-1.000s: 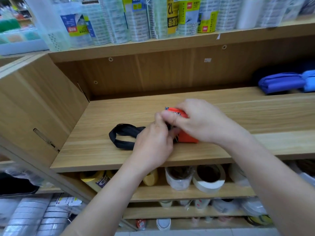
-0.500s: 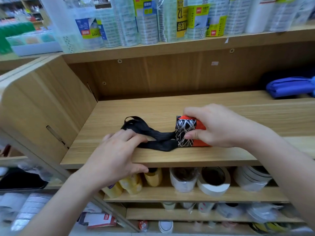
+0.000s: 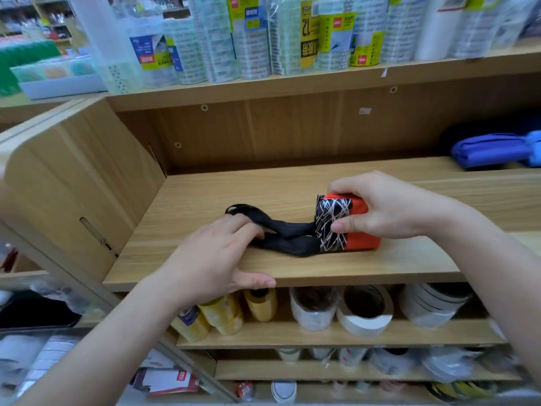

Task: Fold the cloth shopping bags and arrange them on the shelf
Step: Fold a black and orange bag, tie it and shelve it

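Observation:
A folded orange cloth bag [image 3: 361,227] with a black-and-white line-patterned band lies near the front edge of the wooden shelf [image 3: 292,189]. Its black handles [image 3: 287,235] trail out to the left on the board. My right hand [image 3: 386,209] grips the folded bundle from the right, thumb on its front and fingers over its top. My left hand [image 3: 213,256] rests its fingers on the handles' left loop, with the thumb lying along the shelf's front edge. A folded blue bag [image 3: 494,149] lies at the back right of the same shelf.
The wooden side panel [image 3: 73,186] closes the shelf on the left. Wrapped tape packs [image 3: 251,36] line the shelf above. Tape rolls [image 3: 364,310] and yellow rolls [image 3: 225,315] fill the shelf below. Bare board stretches behind and left of the orange bag.
A second ago both hands worked together on the bundle. My left hand has since slid left along the black handles, which now lie stretched out. My right hand still holds the bundle.

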Demonstrator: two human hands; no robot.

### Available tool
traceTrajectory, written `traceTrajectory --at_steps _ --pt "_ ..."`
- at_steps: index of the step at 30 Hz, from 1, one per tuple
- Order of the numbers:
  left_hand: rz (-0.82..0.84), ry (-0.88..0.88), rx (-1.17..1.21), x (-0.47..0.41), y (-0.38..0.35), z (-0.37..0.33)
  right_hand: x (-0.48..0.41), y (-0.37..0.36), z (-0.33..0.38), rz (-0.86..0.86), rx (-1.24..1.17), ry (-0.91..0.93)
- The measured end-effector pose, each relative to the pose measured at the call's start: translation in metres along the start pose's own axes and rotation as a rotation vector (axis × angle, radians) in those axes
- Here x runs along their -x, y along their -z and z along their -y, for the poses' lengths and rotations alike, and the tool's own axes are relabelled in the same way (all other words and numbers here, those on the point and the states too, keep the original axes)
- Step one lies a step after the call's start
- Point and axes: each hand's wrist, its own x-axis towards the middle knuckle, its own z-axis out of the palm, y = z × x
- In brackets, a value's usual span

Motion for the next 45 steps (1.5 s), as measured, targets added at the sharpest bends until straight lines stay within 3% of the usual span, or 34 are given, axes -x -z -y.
traceTrajectory --at_steps 4,11,14,19,22,27,29,32,35,39,42,45 --pt "0.036 -0.043 -0.04 0.0 0.005 0.005 0.002 0.008 -0.012 -0.031 -0.004 -0.057" --pt "-0.091 -0.26 0.015 0.011 0.009 0.002 0.005 0.013 -0.022 -0.064 0.088 -0.102" --pt "-0.095 -0.199 -0.144 0.005 0.01 -0.001 0.007 0.016 -0.025 -0.057 0.076 -0.105" --pt "0.069 -0.073 -0.317 -0.013 0.005 -0.007 0.009 0.018 -0.027 -0.003 -0.04 -0.105" --pt "0.118 -0.056 -0.277 -0.019 0.003 -0.005 0.011 0.018 -0.029 0.019 -0.143 -0.107" --pt "0.029 -0.026 -0.257 -0.021 0.006 -0.001 0.018 0.02 -0.04 0.065 -0.448 -0.135" --pt "0.073 -0.062 -0.075 -0.021 0.008 -0.003 0.02 0.022 -0.045 0.045 -0.599 -0.149" --pt "0.078 -0.151 0.448 -0.012 0.015 -0.003 0.021 0.023 -0.054 -0.009 -0.657 -0.164" --pt "-0.008 -0.338 1.032 0.0 0.03 -0.005 0.023 0.02 -0.057 -0.03 -0.707 -0.164" --pt "-0.201 -0.439 1.484 0.0 0.047 -0.014 0.024 0.019 -0.042 -0.022 -0.754 -0.082" --pt "-0.153 -0.462 1.782 -0.009 0.057 -0.019 0.026 0.023 -0.019 -0.044 -0.567 0.07" --pt "-0.06 -0.437 2.079 -0.017 0.065 -0.021 0.036 0.025 0.009 -0.142 -0.156 0.183"
